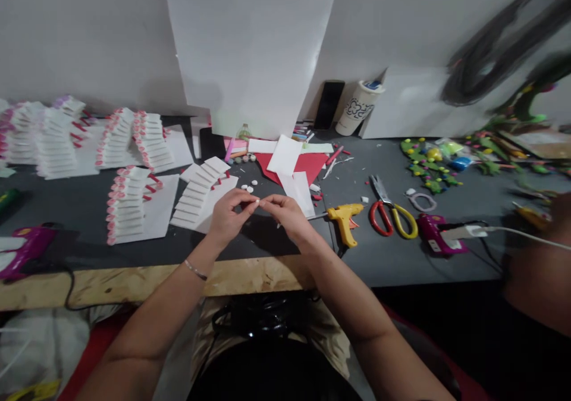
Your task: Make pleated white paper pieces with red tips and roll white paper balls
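Note:
Over the dark tabletop, my left hand (pixel 231 213) and my right hand (pixel 285 213) meet fingertip to fingertip. Both pinch a tiny white piece (pixel 257 203), mostly hidden by the fingers. Just beyond them lie several small white discs (pixel 250 188). Left of my left hand, a stepped row of white blocks (pixel 195 193) with red bits rests on a white card. White paper strips (pixel 300 191) and a red sheet (pixel 312 166) lie beyond my right hand. A yellow glue gun (pixel 345 218) lies to its right.
Finished-looking white rows with pink edges (pixel 127 204) fill the left side. Red-and-yellow-handled scissors (pixel 390 210), a purple power strip (pixel 439 234), a cup (pixel 358 108) and a phone (pixel 329 105) are on the right. Another person's arm (pixel 542 264) is at far right.

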Demonstrator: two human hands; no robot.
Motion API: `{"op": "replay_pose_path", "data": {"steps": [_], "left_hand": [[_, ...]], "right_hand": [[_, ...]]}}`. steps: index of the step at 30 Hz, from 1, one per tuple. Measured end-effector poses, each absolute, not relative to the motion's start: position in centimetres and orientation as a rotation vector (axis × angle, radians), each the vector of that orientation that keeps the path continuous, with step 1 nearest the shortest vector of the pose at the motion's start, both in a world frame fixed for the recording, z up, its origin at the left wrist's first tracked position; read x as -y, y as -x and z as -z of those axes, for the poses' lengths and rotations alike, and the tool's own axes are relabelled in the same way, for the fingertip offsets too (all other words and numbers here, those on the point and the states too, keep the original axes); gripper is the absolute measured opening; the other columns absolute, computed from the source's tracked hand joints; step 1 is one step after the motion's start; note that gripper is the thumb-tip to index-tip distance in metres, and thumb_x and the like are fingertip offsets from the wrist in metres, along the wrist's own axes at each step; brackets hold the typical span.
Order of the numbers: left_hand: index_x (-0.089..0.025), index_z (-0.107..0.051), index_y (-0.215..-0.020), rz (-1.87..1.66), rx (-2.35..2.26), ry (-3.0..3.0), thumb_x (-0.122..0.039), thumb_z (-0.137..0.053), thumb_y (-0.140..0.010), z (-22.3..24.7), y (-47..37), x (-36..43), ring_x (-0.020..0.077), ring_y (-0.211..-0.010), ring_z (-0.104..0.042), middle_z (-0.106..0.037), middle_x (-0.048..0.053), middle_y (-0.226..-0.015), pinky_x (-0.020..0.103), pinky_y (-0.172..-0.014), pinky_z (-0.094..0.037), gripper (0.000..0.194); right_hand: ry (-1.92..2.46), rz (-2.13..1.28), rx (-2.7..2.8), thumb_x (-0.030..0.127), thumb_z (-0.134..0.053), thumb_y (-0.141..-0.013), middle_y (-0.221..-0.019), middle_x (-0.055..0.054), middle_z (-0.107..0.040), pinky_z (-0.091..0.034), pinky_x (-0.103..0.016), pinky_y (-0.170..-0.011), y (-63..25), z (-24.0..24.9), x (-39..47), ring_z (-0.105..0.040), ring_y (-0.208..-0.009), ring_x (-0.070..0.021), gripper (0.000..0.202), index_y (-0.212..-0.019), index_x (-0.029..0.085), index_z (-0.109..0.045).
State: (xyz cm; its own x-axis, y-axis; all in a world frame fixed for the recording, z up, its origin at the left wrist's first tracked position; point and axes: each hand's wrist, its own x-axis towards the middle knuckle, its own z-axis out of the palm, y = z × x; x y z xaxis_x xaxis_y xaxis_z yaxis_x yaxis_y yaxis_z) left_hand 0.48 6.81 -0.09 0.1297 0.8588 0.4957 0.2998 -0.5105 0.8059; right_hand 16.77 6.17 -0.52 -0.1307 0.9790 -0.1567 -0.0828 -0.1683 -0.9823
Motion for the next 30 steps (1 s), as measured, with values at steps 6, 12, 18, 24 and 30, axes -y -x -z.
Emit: {"op": "replay_pose_path", "data": {"steps": [6,12,18,24,30], "left_hand": [[-0.020,-0.073,-0.089,-1.183,-1.116,-2.548,-0.023,-0.057,-0.092,-0.6,0.7,-7.4,0.0198,-0.082,-0.062,-0.068,0.007,-0.087,0.031,-0.075,-0.050,0.016],[-0.015,-0.069,-0.091,-0.885,-0.971,-2.964,-0.020,-0.046,-0.099,-1.2,1.2,-7.0,0.0193,-0.079,-0.058,-0.065,0.008,-0.083,0.031,-0.068,-0.049,0.025],[-0.020,-0.075,-0.097,-1.253,-1.014,-2.317,-0.031,-0.063,-0.092,0.8,1.4,-7.5,0.0152,-0.079,-0.062,-0.067,0.005,-0.089,0.027,-0.068,-0.050,0.017],[-0.023,-0.079,-0.094,-1.250,-0.970,-1.737,-0.037,-0.075,-0.081,1.6,0.5,-6.9,0.0147,-0.081,-0.063,-0.069,0.005,-0.091,0.026,-0.065,-0.050,0.020],[-0.021,-0.078,-0.084,-1.369,-0.986,-1.651,-0.036,-0.076,-0.080,1.3,-0.3,-5.8,0.0145,-0.076,-0.064,-0.070,0.004,-0.083,0.027,-0.068,-0.052,0.015]], "right_hand": [[1.183,-1.473,1.197,0.050,-0.074,-0.067,-0.056,0.005,-0.052,-0.027,-0.023,-0.051,-17.1,0.2,-6.4,-0.040,-0.055,-0.0077,0.033,-0.071,0.017,-0.069],[1.213,-1.491,1.223,0.052,-0.077,-0.064,-0.059,0.004,-0.056,-0.029,-0.024,-0.053,-17.2,0.9,-6.1,-0.043,-0.057,-0.0090,0.037,-0.071,0.017,-0.070],[1.142,-1.503,1.172,0.049,-0.079,-0.062,-0.057,0.004,-0.056,-0.026,-0.023,-0.050,-17.2,1.2,-6.1,-0.039,-0.053,-0.0074,0.034,-0.073,0.018,-0.073],[1.043,-1.704,1.041,0.057,-0.082,-0.056,-0.045,0.010,-0.037,-0.014,-0.024,-0.042,-16.7,1.1,-6.1,-0.023,-0.043,-0.0048,0.043,-0.069,0.019,-0.067],[1.036,-1.755,1.047,0.061,-0.082,-0.054,-0.044,0.012,-0.031,-0.012,-0.024,-0.041,-16.4,1.1,-5.9,-0.020,-0.042,-0.0043,0.048,-0.064,0.019,-0.061]]}}
